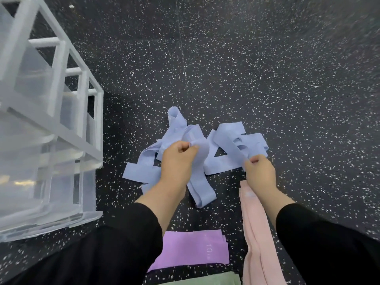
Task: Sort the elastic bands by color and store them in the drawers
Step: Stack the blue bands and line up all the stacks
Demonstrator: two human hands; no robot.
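A loose heap of light blue elastic bands (226, 145) lies tangled on the dark speckled floor in the middle of the view. My left hand (177, 159) pinches one blue band at the heap's left side, thumb against curled fingers. My right hand (259, 171) grips another blue band at the heap's right edge. A stack of purple bands (195, 249) lies flat near my knees. Pink bands (257, 233) stretch in a long strip under my right forearm. A green band (205, 279) shows at the bottom edge.
A white-framed drawer unit with clear plastic drawers (47, 124) stands at the left, its lower drawers pulled out toward me. The speckled floor (267, 58) beyond the heap is bare. My black-clad legs fill the lower left.
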